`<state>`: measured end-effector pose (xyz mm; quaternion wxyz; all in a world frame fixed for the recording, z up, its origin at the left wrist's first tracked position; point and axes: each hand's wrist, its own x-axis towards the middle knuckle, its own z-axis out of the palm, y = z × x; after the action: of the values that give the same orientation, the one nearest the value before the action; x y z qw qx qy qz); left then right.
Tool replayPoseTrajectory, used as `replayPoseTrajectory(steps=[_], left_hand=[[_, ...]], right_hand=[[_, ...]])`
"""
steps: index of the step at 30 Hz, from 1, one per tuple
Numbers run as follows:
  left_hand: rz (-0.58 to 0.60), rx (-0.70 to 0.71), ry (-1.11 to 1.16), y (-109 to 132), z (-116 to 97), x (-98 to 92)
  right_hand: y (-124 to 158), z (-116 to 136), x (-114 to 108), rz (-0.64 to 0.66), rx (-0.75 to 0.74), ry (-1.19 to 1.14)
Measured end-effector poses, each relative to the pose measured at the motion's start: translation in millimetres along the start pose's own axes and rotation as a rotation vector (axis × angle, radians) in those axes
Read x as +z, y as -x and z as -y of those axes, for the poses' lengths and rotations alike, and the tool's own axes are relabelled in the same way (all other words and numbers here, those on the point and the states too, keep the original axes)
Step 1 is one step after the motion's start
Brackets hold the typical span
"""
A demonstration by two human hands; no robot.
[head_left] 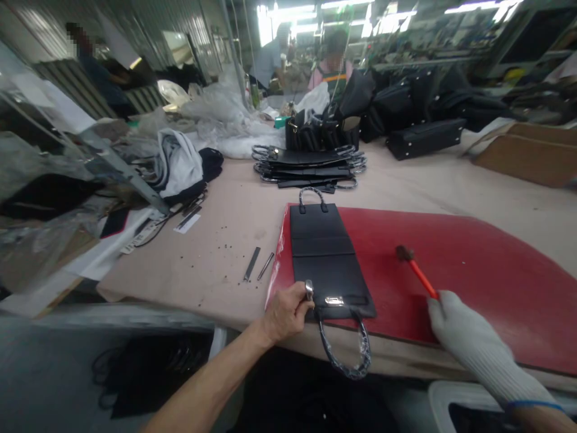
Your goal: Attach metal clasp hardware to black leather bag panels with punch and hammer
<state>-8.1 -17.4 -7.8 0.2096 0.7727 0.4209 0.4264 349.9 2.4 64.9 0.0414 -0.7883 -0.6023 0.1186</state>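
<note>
Beige tabletop (pixel 428 186) in a cluttered workshop, spanning the frame. Red mat (pixel 451 258) covering its lower right. Flat black bag piece (pixel 320 225) at center, on the mat's left end, with one looped handle (pixel 354 373) extending past the near edge. Stacked black panels (pixel 311 159) lie at upper center. At lower right, the gloved right hand (pixel 469 337) has its fingers wrapped around an orange-handled hammer (pixel 422 276), raised over the mat. At lower center, the bare left hand's (pixel 286 313) fingers grip a small silver metal piece (pixel 309 290) by the bag piece's clasp (pixel 334 300).
</note>
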Motion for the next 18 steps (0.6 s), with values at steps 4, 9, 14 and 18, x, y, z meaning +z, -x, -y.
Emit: replayPoseTrajectory(steps=[4,9,14,18], left_hand=[[0.007,-0.043,0.030,-0.9,-1.2,-0.6],[0.002,-0.072,0.040,-2.5,-2.0,0.1],[0.006,-0.085,0.026,-2.6,-3.7,1.6],[0.003,-0.084,0.030,-1.0,-3.7,1.1]], right_hand=[[46.3,46.6,-48.1,-0.012,-0.013,-0.757],[91.9,87.8,-73.3,-0.056,-0.426,-0.635],[93.3,101.5,-74.7,-0.113,-0.707,-0.225],[102.6,112.2,-92.9,-0.333,-0.747,-0.382]])
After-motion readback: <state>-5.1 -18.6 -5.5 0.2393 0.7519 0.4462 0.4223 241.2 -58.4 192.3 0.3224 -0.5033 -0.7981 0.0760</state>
